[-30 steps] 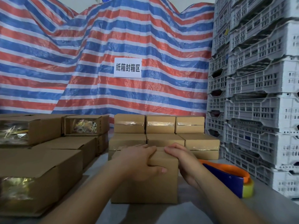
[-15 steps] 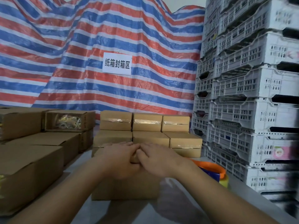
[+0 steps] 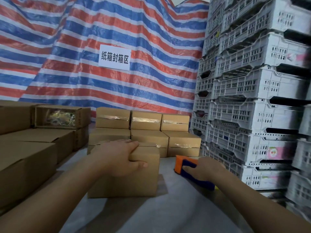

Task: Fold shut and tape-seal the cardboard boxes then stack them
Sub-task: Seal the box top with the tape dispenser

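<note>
Near box (image 3: 134, 179): matt brown cardboard, I see no sheen. Stacked boxes (image 3: 146, 122) at the worktop's far edge: same cardboard, glossy clear tape strips across them. Tape dispenser (image 3: 186, 165): smooth orange and blue plastic. Worktop (image 3: 168, 212): grey, dull, smooth. Tarp (image 3: 84, 47): woven plastic, crinkled, slight shine. Crates (image 3: 252, 81): pale perforated plastic, scuffed.

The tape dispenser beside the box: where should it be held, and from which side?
Grip the blue body of the tape dispenser from above and the near side, as the right hand does; its orange end points away toward the sealed boxes.
</note>
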{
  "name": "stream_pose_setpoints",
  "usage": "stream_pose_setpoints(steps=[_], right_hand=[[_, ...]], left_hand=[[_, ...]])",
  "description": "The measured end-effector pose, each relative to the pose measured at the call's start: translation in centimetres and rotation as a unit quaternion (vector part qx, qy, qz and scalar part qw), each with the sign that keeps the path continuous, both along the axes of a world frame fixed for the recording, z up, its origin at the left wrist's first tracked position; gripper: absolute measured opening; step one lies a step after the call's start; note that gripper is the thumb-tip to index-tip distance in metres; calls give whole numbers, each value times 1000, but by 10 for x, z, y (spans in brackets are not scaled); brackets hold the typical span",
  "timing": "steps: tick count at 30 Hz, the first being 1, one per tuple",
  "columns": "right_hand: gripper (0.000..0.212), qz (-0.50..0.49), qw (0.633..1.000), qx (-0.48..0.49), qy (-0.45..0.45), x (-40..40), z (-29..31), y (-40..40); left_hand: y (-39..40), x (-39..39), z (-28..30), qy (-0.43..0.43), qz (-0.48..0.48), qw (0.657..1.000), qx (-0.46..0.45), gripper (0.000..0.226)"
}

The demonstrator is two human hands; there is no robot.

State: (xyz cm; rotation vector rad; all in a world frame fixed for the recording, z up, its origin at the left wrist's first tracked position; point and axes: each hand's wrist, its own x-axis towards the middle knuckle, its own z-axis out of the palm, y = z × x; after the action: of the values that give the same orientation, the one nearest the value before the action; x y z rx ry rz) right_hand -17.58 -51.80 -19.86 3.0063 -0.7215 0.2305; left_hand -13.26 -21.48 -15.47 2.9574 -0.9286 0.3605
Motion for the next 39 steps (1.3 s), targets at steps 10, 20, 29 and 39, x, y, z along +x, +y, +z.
stream_pose_setpoints(steps=[10, 20, 29, 39], right_hand=[[57, 40, 982, 86, -165, -3, 12, 5], [57, 243, 708, 604, -273, 27, 126, 80], [71, 310, 744, 586, -83, 58, 134, 100], [94, 342, 773, 533, -40, 66, 143, 111]], left_hand=[[1, -1, 0, -8, -7, 1000, 4, 88], [3, 1, 5, 33, -18, 996, -77, 77], [22, 11, 21, 243, -71, 900, -356, 31], [42, 19, 42, 371, 3, 629, -683, 64]])
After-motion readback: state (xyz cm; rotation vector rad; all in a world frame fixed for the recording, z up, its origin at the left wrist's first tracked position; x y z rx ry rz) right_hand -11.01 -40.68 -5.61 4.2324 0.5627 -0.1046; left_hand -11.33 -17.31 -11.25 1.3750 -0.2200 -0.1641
